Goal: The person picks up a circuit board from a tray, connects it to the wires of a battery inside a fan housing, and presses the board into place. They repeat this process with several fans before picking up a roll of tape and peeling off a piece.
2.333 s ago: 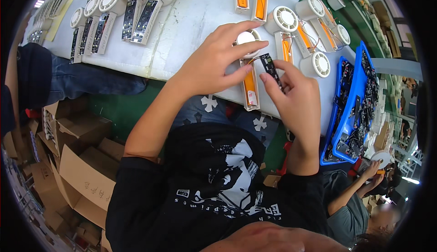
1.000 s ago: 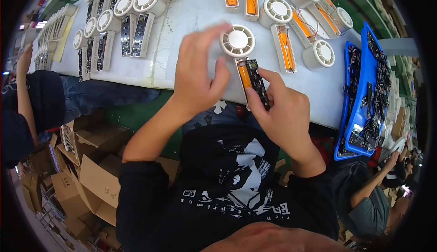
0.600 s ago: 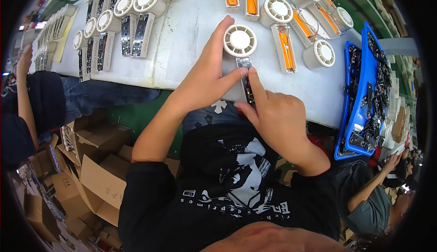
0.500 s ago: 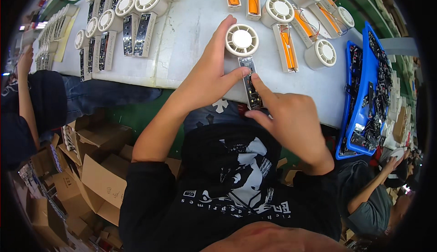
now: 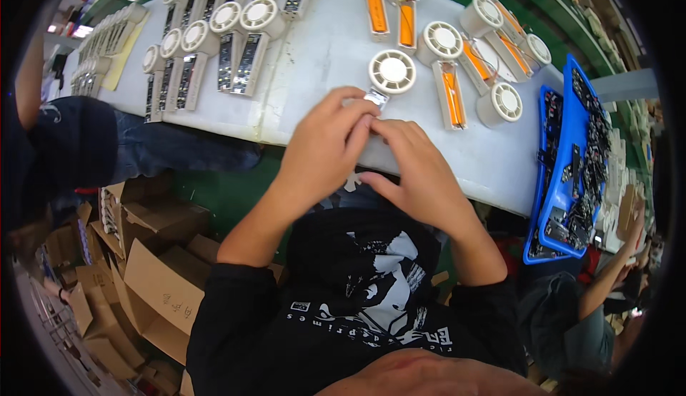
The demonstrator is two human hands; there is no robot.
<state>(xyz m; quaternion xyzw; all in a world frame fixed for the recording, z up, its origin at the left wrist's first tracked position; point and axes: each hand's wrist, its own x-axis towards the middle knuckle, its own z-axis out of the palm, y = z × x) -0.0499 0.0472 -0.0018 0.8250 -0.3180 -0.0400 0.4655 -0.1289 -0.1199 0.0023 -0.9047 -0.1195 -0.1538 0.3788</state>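
Note:
A white device with a round, slotted, fan-like head (image 5: pixel 392 71) lies on the table in front of me. Its narrow handle holds a dark circuit board, and only the upper bit of the handle (image 5: pixel 376 98) shows. My left hand (image 5: pixel 321 139) is closed over that handle, fingers bent and thumb pressed beside them. Fingertips of my right hand (image 5: pixel 425 174) meet my left fingers at the handle; its fingers are stretched and its thumb stands apart. Both hands hide the rest of the handle and board.
Similar devices with boards (image 5: pixel 250 53) stand in rows at left. Others with orange battery cells (image 5: pixel 450 94) and thin wires lie at right. Blue trays (image 5: pixel 554 242) of circuit boards sit at the table's right edge. Cardboard boxes (image 5: pixel 161 289) crowd the floor at left. People sit on both sides.
My left hand has moved from beside the round head down onto the handle, its fingers now bent. My right hand has shifted left, its pointing finger now alongside the others. The view has shifted slightly.

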